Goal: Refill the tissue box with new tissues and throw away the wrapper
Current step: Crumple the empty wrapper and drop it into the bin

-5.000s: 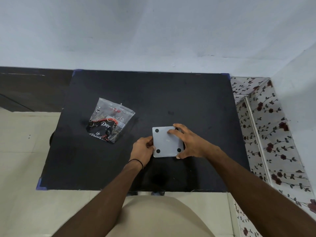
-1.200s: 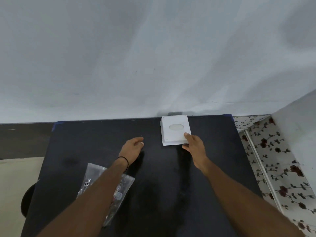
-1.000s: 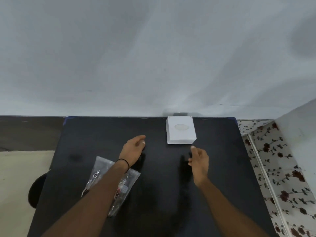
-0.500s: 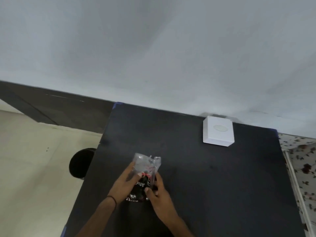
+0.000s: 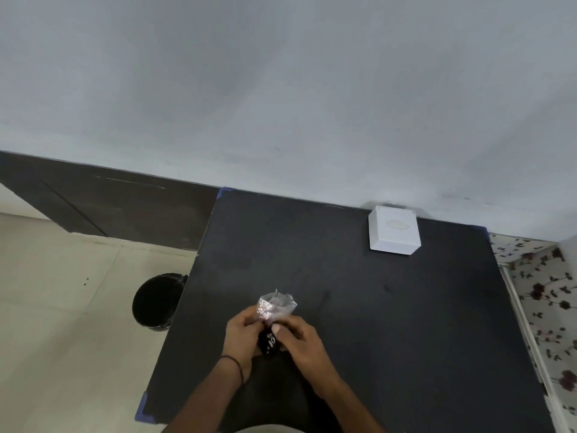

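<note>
The clear plastic wrapper, with black print on its lower part, is crumpled between both my hands over the black table. My left hand grips it from the left and my right hand from the right. The white tissue box stands upright at the table's far edge against the wall, its oval opening on top, well away from both hands.
A round black bin stands on the tiled floor just left of the table. A grey wall rises behind the table. A floral-patterned surface borders the table's right side.
Both hands have left the tissue box at the far edge and closed on the wrapper. Since half a second ago the wrapper is more scrunched between them.
</note>
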